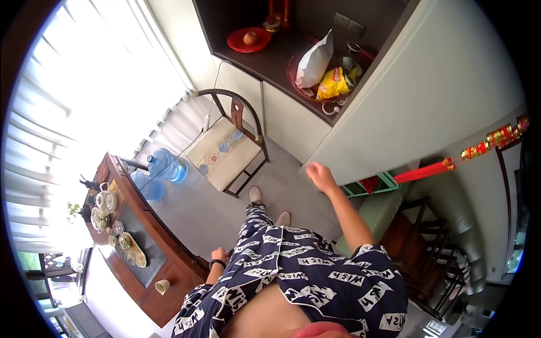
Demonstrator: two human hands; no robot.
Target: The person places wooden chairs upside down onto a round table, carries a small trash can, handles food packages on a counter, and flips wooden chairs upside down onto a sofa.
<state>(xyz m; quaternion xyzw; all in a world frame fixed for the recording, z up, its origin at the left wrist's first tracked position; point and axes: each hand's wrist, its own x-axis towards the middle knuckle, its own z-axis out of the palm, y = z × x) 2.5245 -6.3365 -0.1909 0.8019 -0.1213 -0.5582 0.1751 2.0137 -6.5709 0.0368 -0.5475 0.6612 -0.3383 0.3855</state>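
My right hand (321, 176) is raised in front of me with its fingers curled in, and nothing shows in it. It is nearest to the edge of a pale cabinet panel, apart from it. My left hand (219, 255) hangs low at my side, a dark band on its wrist. Its fingers are too small and turned away to make out. Near it is the edge of a wooden tea table (169, 248). Ahead stands a chair (217, 151) with an embroidered seat cushion, a white cord and plug-like piece lying over it.
Large blue water bottles (169, 165) stand on the floor beside the tea table, which bears teapots (105, 200) and a cup (162, 287). A cabinet niche holds a red plate (248, 40), a white bag (314, 61) and a yellow packet (336, 83). At right are a green sofa (375, 217) and dark wooden stools.
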